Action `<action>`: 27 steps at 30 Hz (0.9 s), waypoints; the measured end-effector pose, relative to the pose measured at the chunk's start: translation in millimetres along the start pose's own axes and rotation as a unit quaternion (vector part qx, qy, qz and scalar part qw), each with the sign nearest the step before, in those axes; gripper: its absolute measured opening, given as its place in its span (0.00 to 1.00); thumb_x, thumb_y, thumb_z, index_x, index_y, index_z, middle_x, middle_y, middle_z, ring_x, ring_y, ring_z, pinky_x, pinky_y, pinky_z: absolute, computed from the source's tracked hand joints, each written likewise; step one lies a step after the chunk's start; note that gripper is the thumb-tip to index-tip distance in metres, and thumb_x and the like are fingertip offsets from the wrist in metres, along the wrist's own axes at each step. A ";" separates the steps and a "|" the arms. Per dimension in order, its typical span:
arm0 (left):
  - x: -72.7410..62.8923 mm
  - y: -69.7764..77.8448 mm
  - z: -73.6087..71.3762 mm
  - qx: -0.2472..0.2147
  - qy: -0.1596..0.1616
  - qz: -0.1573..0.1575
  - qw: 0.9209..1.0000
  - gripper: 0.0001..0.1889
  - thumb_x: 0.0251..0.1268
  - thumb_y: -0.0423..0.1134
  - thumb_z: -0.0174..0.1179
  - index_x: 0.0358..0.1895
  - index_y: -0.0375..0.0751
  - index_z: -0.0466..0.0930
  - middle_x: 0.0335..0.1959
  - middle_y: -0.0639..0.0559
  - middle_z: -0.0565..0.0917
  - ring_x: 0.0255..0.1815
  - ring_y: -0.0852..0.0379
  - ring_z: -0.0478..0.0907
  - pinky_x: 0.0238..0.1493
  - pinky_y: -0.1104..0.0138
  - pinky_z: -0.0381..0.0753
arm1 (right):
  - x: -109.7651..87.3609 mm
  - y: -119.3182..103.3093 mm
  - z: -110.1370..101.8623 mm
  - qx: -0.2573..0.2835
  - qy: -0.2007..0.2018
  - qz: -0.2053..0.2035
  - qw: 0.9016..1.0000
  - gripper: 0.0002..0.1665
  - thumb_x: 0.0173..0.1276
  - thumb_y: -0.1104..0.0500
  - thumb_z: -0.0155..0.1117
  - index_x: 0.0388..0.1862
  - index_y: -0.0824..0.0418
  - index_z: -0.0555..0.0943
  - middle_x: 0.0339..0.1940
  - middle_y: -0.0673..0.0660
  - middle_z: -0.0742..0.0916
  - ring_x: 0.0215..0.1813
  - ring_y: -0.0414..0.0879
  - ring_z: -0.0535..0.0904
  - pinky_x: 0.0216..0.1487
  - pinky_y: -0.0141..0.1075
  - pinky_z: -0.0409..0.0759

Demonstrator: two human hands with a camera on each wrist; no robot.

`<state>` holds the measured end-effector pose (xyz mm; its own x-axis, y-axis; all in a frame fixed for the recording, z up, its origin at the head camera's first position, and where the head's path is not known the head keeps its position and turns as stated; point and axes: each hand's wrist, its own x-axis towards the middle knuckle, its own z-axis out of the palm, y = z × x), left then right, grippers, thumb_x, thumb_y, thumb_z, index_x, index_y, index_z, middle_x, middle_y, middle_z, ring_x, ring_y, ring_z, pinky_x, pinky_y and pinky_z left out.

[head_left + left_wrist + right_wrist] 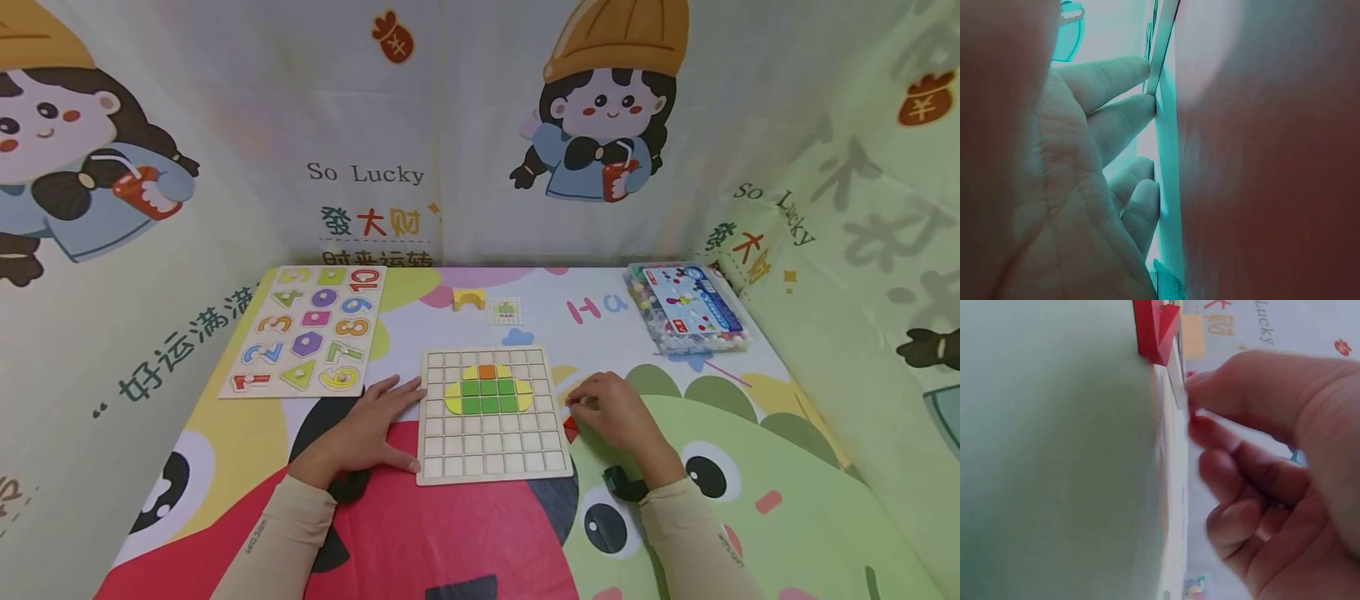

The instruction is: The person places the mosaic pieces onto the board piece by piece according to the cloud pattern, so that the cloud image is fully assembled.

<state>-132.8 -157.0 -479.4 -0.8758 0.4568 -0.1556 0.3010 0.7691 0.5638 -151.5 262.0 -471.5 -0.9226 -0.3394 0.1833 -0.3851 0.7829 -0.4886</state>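
Observation:
A wooden grid board (pixel 495 446) lies in the middle of the table. Green squares (pixel 488 396), an orange square (pixel 487 372) and rounded yellow pieces (pixel 453 398) fill some of its upper cells. My left hand (pixel 371 433) is spread at the board's left edge, thumb and fingertips against the rim; the left wrist view shows the fingers (pixel 1141 212) extended. Just off the right edge, my right hand (pixel 611 412) pinches a small red piece (pixel 1193 415) between thumb and forefinger, mostly hidden by them. Red triangular blocks (pixel 1159 331) rest on the table beside that hand.
Behind the board are a yellow arch block (pixel 469 293) and a small pattern card (pixel 506 312). A number and shape puzzle board (pixel 300 364) lies at the left. A clear plastic box of colourful beads (pixel 686 308) sits at the back right. Printed cloth hangs around the table.

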 end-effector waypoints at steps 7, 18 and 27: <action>0.0 0.4 -0.4 -0.001 -0.002 -0.001 1.000 0.61 0.42 0.59 0.84 0.84 0.54 0.62 0.87 0.52 0.58 0.88 0.37 0.45 0.68 0.40 0.81 | 11.2 -27.3 2.2 -0.023 -0.013 -0.049 0.998 0.05 0.64 0.60 0.79 0.39 0.57 0.93 0.40 0.52 0.90 0.46 0.48 0.82 0.48 0.45 0.87; 0.1 -1.7 0.7 0.004 0.000 0.004 1.000 0.60 0.43 0.60 0.84 0.84 0.54 0.62 0.87 0.53 0.59 0.88 0.37 0.46 0.70 0.39 0.78 | 40.3 -92.9 30.5 -0.078 -0.111 -0.195 0.971 0.06 0.67 0.54 0.79 0.41 0.51 0.93 0.42 0.47 0.90 0.49 0.42 0.80 0.49 0.35 0.86; -0.5 -1.9 -0.8 0.001 -0.003 0.007 1.000 0.61 0.43 0.60 0.84 0.84 0.54 0.62 0.87 0.53 0.58 0.88 0.37 0.46 0.71 0.39 0.78 | 48.1 -111.5 50.2 -0.111 -0.134 -0.234 0.957 0.05 0.69 0.54 0.77 0.43 0.50 0.94 0.42 0.45 0.89 0.47 0.40 0.80 0.48 0.32 0.86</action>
<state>-133.2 -159.0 -479.8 -0.8692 0.4702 -0.1528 0.3140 0.7637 0.5640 -151.9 132.2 -451.0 -0.6207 -0.7780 0.0976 -0.7771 0.5939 -0.2083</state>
